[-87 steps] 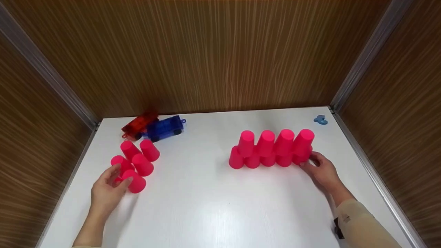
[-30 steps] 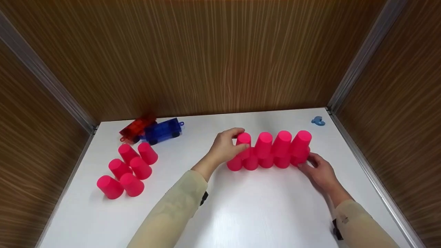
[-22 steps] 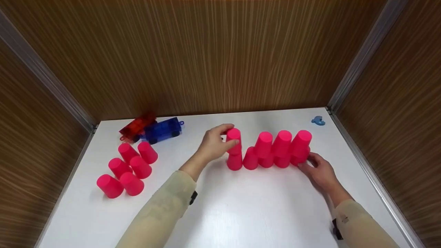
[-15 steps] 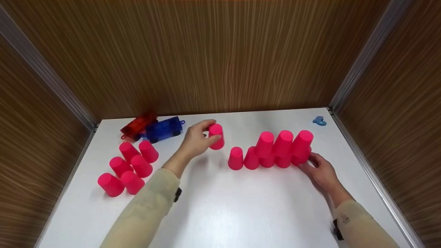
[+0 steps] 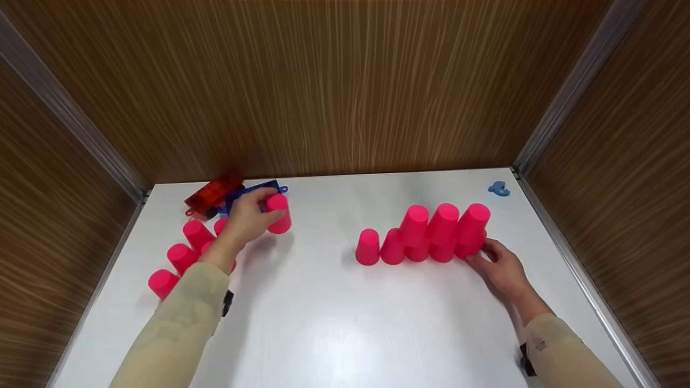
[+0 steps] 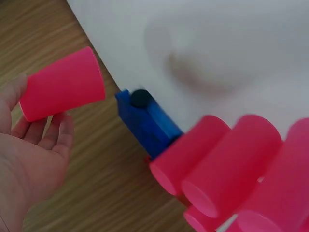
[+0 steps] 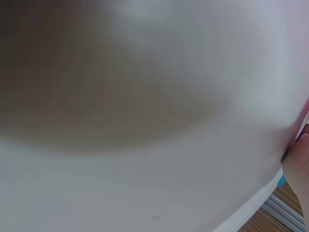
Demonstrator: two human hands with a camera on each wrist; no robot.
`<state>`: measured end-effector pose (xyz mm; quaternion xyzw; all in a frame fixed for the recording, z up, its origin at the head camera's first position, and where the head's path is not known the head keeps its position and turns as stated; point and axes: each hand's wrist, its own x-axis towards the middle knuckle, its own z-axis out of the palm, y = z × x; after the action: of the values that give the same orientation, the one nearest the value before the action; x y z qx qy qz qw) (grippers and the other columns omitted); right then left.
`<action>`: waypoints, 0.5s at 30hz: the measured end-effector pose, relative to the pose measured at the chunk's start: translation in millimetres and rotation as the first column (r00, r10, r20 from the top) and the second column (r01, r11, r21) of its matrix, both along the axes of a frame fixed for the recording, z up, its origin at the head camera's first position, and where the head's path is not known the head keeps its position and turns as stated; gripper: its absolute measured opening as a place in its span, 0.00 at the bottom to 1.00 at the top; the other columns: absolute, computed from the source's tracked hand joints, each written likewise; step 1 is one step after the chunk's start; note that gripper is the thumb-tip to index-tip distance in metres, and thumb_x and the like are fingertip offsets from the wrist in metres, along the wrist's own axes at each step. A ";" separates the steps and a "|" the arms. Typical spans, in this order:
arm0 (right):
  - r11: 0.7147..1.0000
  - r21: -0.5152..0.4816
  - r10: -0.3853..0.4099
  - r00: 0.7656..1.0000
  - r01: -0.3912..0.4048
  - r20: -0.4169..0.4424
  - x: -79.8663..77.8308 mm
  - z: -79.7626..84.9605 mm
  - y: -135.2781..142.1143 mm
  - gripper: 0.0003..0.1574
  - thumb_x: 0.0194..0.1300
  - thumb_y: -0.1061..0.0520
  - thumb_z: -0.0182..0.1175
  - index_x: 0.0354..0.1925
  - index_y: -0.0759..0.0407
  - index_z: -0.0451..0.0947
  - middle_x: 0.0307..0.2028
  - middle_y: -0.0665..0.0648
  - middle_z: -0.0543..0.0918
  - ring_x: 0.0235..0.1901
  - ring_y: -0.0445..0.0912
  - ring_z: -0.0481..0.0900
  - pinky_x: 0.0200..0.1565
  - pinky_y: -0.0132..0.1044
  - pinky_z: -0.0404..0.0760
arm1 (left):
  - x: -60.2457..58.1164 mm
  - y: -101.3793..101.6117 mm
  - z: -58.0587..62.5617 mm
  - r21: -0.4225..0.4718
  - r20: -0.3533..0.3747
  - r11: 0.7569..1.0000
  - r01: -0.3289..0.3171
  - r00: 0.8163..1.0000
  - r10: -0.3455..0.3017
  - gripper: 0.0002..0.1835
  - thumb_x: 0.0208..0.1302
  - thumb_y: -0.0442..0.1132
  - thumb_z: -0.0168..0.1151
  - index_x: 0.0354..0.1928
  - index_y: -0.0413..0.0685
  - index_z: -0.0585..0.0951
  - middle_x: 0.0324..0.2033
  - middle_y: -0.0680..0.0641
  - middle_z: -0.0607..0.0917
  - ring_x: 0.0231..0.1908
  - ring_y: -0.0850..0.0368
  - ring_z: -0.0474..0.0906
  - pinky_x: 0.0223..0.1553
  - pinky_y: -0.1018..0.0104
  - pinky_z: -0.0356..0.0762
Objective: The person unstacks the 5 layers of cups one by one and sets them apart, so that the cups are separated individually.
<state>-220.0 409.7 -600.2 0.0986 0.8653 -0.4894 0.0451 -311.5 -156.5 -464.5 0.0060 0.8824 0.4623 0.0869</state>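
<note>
My left hand [image 5: 248, 218] grips an upside-down pink cup [image 5: 279, 216] above the table, in front of the blue toy wagon. In the left wrist view, the thumb and fingers hold this cup [image 6: 65, 86] by its narrow end. On the right stands a row of upside-down pink cups [image 5: 368, 248], with three more cups [image 5: 416, 223] stacked over its right part. My right hand [image 5: 504, 269] holds the bottom cup [image 5: 469, 250] at the row's right end, thumb in front and fingers behind. Another group of pink cups [image 5: 182, 257] stands at left, partly hidden by my left arm.
A red see-through toy wagon [image 5: 213, 196] and a blue one [image 5: 256, 188] sit at the table's back left; my hand covers part of the blue one. A small blue toy [image 5: 499, 188] lies at the back right. Wood-patterned walls [image 5: 345, 91] enclose the white table [image 5: 345, 323].
My left hand left the left cup group, reached the row, lifted the leftmost upper cup off it and carried it left toward the wagons. The right hand stayed in place.
</note>
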 end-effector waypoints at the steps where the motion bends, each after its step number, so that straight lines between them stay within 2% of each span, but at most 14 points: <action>1: 1.000 0.000 0.001 1.000 -0.001 -0.002 0.1 -0.3 -0.1 0.55 0.71 0.34 0.68 0.82 0.56 0.58 0.79 0.65 0.62 0.78 0.66 0.57 0.72 0.59 0.70 | -0.3 -5.1 -1.5 -0.010 0.014 1.000 -0.008 1.000 0.008 0.39 0.69 0.45 0.74 0.79 0.55 0.69 0.69 0.41 0.73 0.69 0.40 0.68 0.63 0.44 0.80; 4: 1.000 0.005 -0.003 1.000 0.003 0.004 0.0 -0.3 0.1 0.56 0.71 0.33 0.68 0.82 0.55 0.58 0.79 0.65 0.62 0.78 0.66 0.57 0.71 0.60 0.70 | 0.3 -17.9 -6.2 -0.031 0.055 0.999 -0.031 0.998 0.032 0.41 0.69 0.46 0.74 0.80 0.58 0.67 0.72 0.41 0.70 0.72 0.39 0.64 0.64 0.42 0.79; 8: 1.000 0.006 -0.010 1.000 0.010 0.013 -0.6 0.3 1.1 0.56 0.70 0.33 0.68 0.82 0.54 0.57 0.79 0.65 0.61 0.78 0.67 0.56 0.71 0.60 0.71 | 0.8 -30.2 -14.8 -0.052 0.069 0.998 -0.030 0.997 0.034 0.40 0.70 0.45 0.74 0.80 0.55 0.66 0.73 0.39 0.70 0.73 0.37 0.64 0.66 0.43 0.77; 15: 1.000 0.006 -0.009 1.000 0.009 0.027 -0.6 1.2 -0.1 0.58 0.70 0.32 0.68 0.83 0.54 0.55 0.80 0.65 0.60 0.79 0.67 0.55 0.71 0.60 0.71 | 0.5 -40.9 -30.8 -0.061 0.106 0.997 -0.038 0.993 0.044 0.41 0.70 0.43 0.73 0.80 0.51 0.65 0.71 0.38 0.71 0.72 0.37 0.65 0.66 0.45 0.78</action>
<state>-220.6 409.6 -599.0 0.1093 0.8656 -0.4857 0.0545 -310.9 -197.5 -495.3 -0.0395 0.8897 0.4373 0.1250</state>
